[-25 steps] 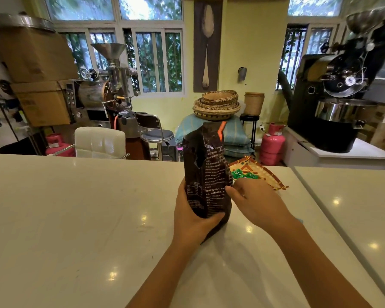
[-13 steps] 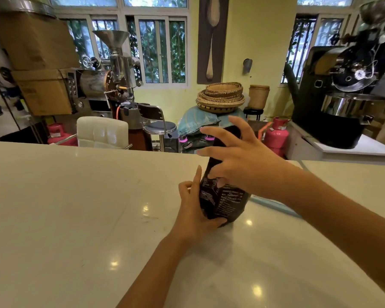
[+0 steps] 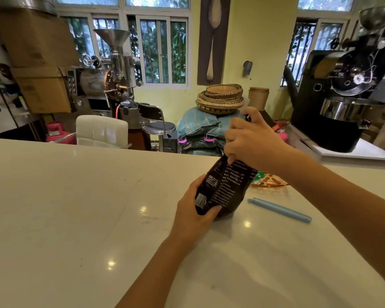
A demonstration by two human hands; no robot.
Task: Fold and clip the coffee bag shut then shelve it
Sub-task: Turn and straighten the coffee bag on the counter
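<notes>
Tilted now, coffee bag (image 3: 226, 190) — right hand (image 3: 253, 144) pinching its top, left hand (image 3: 195, 215) gripping base.

White counter (image 3: 76, 207): coffee bag (image 3: 226, 187), blue clip (image 3: 280, 210).

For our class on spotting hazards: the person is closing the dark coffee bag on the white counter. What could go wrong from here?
1. The coffee bag leans left while the right hand squeezes its top; it might tip or spill if the left hand slips.
2. The blue clip lies apart on the counter, so reaching for it means releasing one hand, and the fold could spring open.
</notes>
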